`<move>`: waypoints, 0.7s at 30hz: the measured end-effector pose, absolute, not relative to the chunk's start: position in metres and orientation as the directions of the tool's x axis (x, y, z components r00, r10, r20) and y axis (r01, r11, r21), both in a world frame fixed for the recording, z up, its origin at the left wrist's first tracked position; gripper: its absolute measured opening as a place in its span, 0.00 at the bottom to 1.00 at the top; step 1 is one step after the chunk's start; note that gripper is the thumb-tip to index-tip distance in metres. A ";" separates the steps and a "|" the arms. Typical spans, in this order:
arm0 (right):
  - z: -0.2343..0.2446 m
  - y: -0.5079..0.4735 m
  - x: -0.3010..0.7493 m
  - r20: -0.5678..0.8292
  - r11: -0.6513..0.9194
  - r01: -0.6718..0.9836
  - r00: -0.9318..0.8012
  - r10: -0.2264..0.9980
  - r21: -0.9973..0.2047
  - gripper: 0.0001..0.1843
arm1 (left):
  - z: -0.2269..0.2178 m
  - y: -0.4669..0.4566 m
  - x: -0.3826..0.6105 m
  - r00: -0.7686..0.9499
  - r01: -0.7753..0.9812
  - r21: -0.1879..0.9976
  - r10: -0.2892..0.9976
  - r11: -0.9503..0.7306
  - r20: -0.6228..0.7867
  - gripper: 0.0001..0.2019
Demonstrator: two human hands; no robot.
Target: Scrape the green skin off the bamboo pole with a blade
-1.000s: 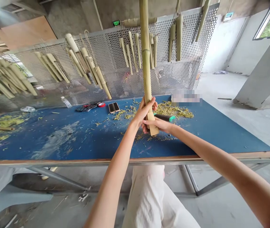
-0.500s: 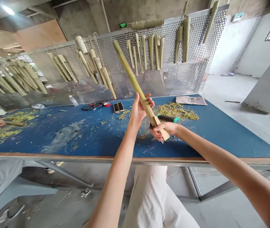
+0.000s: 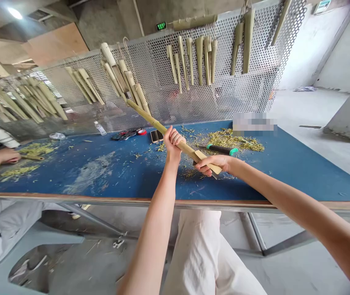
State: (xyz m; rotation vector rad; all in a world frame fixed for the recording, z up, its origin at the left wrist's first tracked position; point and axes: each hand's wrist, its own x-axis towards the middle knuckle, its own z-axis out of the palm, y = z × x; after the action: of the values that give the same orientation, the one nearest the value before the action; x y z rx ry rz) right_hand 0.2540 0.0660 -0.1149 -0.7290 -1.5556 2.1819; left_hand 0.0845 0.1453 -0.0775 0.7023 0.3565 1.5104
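Note:
My left hand (image 3: 173, 141) is closed around a long greenish-yellow bamboo pole (image 3: 146, 116) that slants up and away to the left. At the pole's near end, my right hand (image 3: 213, 163) is closed on a flat pale wooden piece (image 3: 214, 167), which lies along the bamboo. A bit of metal blade (image 3: 217, 175) shows beneath that piece; how the two are joined is hidden by my fingers. Just beyond my right hand, a black-handled tool with green ends (image 3: 223, 150) rests on the blue table (image 3: 292, 172) beside yellowish shavings (image 3: 236, 140).
A phone (image 3: 156, 136), red tape roll (image 3: 142, 132) and small bottle (image 3: 100, 128) stand toward the back. Behind the table rises a perforated metal panel (image 3: 175, 110) hung with bamboo pieces (image 3: 199, 61). At far left is another person's hand (image 3: 9, 156) near a bamboo tube (image 3: 32, 157).
The bamboo pole's far end has swung down and to the left, so the pole lies flatter. My left hand has gone from a looser hold, fingers apart, to a wrapped grip.

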 end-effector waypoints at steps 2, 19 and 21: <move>-0.114 0.066 0.253 -0.225 -0.294 0.050 -0.769 0.599 -0.955 0.25 | -0.076 0.144 0.084 0.053 -0.784 0.616 0.980 -0.079 0.193 0.28; -0.111 0.059 0.252 -0.038 0.151 0.567 -0.307 0.951 -0.810 0.16 | -0.069 0.145 0.086 0.002 -0.780 0.621 0.992 -0.075 0.123 0.25; -0.109 0.057 0.251 0.042 0.190 0.702 -0.223 0.974 -0.687 0.15 | -0.070 0.147 0.086 -0.016 -0.798 0.596 0.992 -0.088 0.125 0.24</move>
State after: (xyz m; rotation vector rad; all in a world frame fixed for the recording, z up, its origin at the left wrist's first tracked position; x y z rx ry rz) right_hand 0.2512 0.0574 -0.1087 -1.5633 -1.9952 0.7555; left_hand 0.0863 0.1475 -0.0702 0.5991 0.4170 1.5645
